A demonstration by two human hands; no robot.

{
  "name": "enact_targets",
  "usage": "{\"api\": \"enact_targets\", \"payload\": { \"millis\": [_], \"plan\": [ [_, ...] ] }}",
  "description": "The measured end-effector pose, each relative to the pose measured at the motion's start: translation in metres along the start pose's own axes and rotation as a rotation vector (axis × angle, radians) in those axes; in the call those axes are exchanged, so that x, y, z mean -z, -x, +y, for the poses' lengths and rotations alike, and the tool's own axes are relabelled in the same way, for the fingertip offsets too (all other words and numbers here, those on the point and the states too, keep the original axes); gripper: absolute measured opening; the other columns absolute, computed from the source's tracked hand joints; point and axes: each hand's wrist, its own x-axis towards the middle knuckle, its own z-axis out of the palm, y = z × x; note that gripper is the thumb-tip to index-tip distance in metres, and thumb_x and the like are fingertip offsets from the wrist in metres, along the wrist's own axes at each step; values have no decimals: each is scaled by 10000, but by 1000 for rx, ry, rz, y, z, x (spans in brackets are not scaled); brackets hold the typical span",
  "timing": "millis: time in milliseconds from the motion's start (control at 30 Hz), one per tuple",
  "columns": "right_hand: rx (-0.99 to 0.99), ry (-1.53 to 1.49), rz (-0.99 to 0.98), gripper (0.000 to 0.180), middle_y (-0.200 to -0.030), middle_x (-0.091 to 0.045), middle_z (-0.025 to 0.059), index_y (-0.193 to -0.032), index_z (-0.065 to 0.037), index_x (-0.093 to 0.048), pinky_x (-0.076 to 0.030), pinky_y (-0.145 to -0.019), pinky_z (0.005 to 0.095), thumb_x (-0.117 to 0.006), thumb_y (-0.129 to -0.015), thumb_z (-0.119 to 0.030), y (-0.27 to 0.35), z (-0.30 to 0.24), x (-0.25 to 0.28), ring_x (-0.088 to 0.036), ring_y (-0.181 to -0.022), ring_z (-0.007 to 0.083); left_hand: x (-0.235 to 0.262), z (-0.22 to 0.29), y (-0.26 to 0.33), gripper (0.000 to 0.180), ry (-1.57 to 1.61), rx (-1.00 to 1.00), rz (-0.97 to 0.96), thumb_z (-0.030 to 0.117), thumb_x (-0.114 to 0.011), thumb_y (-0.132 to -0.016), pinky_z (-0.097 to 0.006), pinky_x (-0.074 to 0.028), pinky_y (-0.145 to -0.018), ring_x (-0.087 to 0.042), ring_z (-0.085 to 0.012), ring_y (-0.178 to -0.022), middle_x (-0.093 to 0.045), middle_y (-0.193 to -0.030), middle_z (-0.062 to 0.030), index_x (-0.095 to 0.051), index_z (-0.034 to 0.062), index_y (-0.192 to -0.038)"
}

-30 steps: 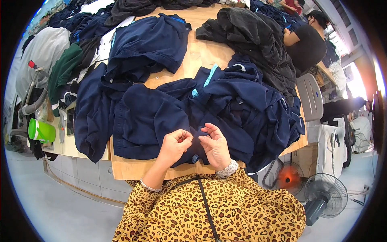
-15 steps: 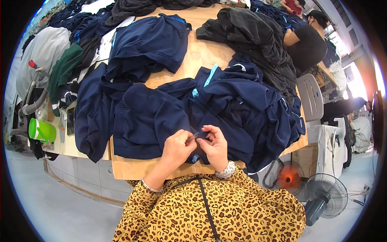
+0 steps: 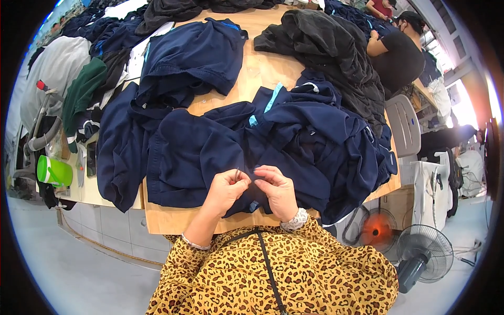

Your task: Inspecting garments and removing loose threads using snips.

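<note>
A navy blue garment (image 3: 194, 152) lies spread in front of me, its ribbed edge toward the left. Over its near part, my left hand (image 3: 227, 190) is closed round a small pointed metal tool (image 3: 238, 173), whose slim tip sticks up past the fingers; its kind is too small to make out. Close by on the right is my right hand (image 3: 277, 193), thumb and fingertips slightly apart, with nothing visible between them. A small light blue tag (image 3: 254, 206) shows on the cloth below the hands. Light blue tape (image 3: 273, 98) lies on the navy pile farther back.
Another navy garment (image 3: 191, 58) and a dark grey heap (image 3: 325, 50) cover the wooden table (image 3: 173, 219) farther off. At left hangs a green bucket (image 3: 54, 170). A grey chair (image 3: 404, 126), a fan (image 3: 424, 254) and a co-worker (image 3: 396, 58) are at right.
My hands have drawn a little apart. The metal tool has swung from pointing at the right hand to pointing upward. The co-worker at right has shifted slightly.
</note>
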Motion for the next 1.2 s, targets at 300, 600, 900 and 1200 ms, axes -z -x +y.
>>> {"api": "enact_targets", "payload": {
  "millis": [300,600,900,1200],
  "plan": [
    [157,460,-137,127,-1054,-587,63,-927,14,-680,-463,-675,212,-633,-810,4,0,-12,3,-576,-823,96,0,5,1,60,-162,-99,-16,68,-620,-817,-191,-342,-472,-444,-28,-536,-538,-657,27,-602,15,-796],
    [214,556,-102,57,-979,-615,89,-837,23,-646,-482,-694,245,-652,-781,14,-1,-8,3,-606,-824,146,-9,18,9,160,-1058,-553,33,145,-664,-728,-364,-478,-573,-586,-297,-624,-600,-763,-99,-584,21,-789],
    [-157,62,-49,90,-937,-630,-1,-952,-24,-617,-436,-699,191,-569,-908,-85,-4,6,13,-538,-800,43,-3,34,18,323,-940,-273,49,231,-651,-806,-363,-488,-658,-618,-292,-744,-629,-851,-138,-618,14,-1043],
    [-201,106,-4,107,-910,-647,-19,-930,-54,-596,-434,-654,181,-536,-937,-141,-3,5,13,-539,-769,23,-9,40,17,292,-1108,-219,-33,204,-620,-845,-448,-455,-616,-617,-376,-718,-633,-731,-171,-440,57,-1022]
  ]
}}
